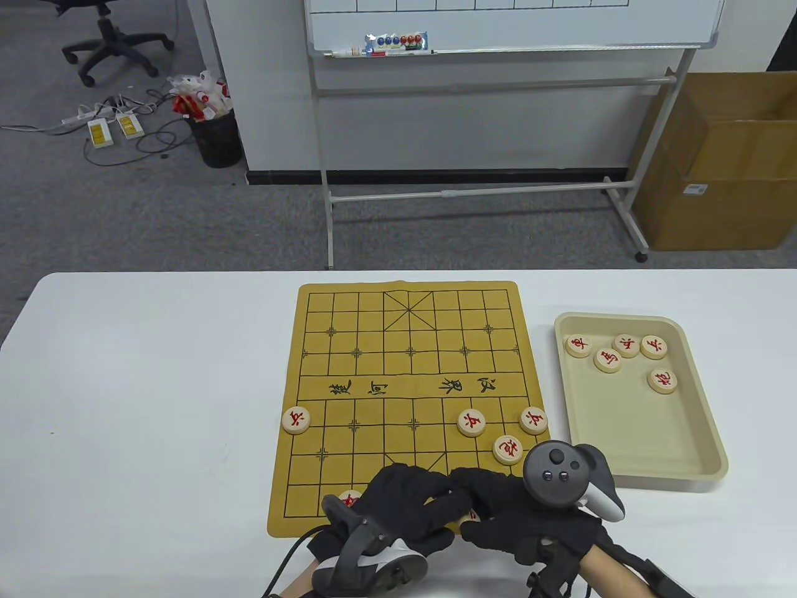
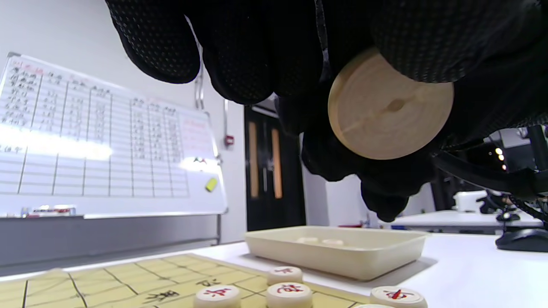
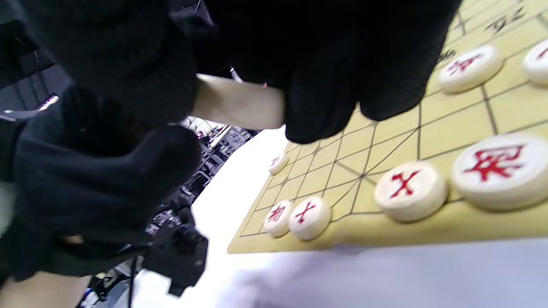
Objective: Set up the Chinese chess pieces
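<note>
— How does the table view look to you?

— Evenly lit from overhead, bright, sharp across the board (image 1: 401, 405) and tray (image 1: 697, 430). Your gloves throw only faint, soft shadows on the desk (image 1: 143, 398) near its front edge. Straight lines bow a little toward the frame's edges.

— And your left wrist view?

— The whiteboard (image 2: 102, 141) carries two glare patches that wash out its writing. The held piece (image 2: 389, 107) is sharp; the pieces (image 2: 289, 293) at the bottom edge are soft. The gloves are near-black with little detail.

— Right wrist?

— You get motion blur throughout; the glove (image 3: 107, 184) is a dark mass, and the desk's near edge goes bluish and smeared.
</note>
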Available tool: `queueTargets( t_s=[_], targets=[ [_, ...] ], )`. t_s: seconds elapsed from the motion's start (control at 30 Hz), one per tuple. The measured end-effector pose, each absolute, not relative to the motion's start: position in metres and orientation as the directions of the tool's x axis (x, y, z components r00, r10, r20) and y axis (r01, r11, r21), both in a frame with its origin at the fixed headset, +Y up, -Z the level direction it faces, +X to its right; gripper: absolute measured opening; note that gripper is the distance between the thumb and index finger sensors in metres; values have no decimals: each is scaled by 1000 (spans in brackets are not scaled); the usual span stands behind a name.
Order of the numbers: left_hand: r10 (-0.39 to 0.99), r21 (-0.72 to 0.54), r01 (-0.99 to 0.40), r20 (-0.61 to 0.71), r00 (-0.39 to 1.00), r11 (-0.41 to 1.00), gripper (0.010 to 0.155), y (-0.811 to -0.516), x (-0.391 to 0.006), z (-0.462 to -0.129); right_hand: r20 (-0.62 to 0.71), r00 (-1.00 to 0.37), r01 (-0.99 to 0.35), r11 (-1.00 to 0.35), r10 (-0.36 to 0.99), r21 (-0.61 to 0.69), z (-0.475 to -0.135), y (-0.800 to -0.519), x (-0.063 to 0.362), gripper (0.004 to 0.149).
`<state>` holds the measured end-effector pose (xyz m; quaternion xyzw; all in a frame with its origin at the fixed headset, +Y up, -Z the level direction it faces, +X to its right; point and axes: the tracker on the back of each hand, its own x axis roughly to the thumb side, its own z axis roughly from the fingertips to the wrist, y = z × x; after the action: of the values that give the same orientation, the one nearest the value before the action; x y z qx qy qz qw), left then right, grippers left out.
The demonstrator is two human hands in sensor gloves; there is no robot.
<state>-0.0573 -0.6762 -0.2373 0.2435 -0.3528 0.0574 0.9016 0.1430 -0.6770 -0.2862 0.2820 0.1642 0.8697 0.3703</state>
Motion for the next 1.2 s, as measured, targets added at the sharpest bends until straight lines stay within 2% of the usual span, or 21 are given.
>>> queueTargets(
  t_s=[0.13,0.23,0.3,0.4,0.53,0.7,0.9,1.03,1.2],
  targets=[
    [-74,410,-284,669,739,867,50,-676,-57,-237,364,-548,-563,-654,753,505,-286,-684,143,80],
    [-99,438,-241,622,777,866,50,-677,-57,-242,388,-580,-592,-698,716,403,-286,-683,146,77],
    [-158,448,-123,539,827,885,50,-683,-58,-253,421,-651,-586,-771,631,250,-282,-679,151,75],
    [-234,403,36,455,859,914,51,-699,-60,-271,434,-692,-559,-809,576,183,-280,-677,159,74],
    [-267,314,130,444,856,940,51,-719,-56,-286,432,-688,-577,-800,584,164,-280,-673,165,73],
    [-333,288,220,439,834,932,51,-736,-43,-290,440,-688,-576,-803,576,152,-280,-671,168,72],
    [-415,297,307,442,795,904,54,-743,-35,-289,455,-690,-568,-811,564,144,-278,-670,167,71],
    [-410,240,334,467,784,911,59,-748,-35,-290,456,-694,-560,-816,557,146,-277,-671,166,71],
    [-430,225,366,479,766,903,56,-752,-35,-291,449,-700,-554,-819,555,149,-277,-672,165,71]
  ],
)
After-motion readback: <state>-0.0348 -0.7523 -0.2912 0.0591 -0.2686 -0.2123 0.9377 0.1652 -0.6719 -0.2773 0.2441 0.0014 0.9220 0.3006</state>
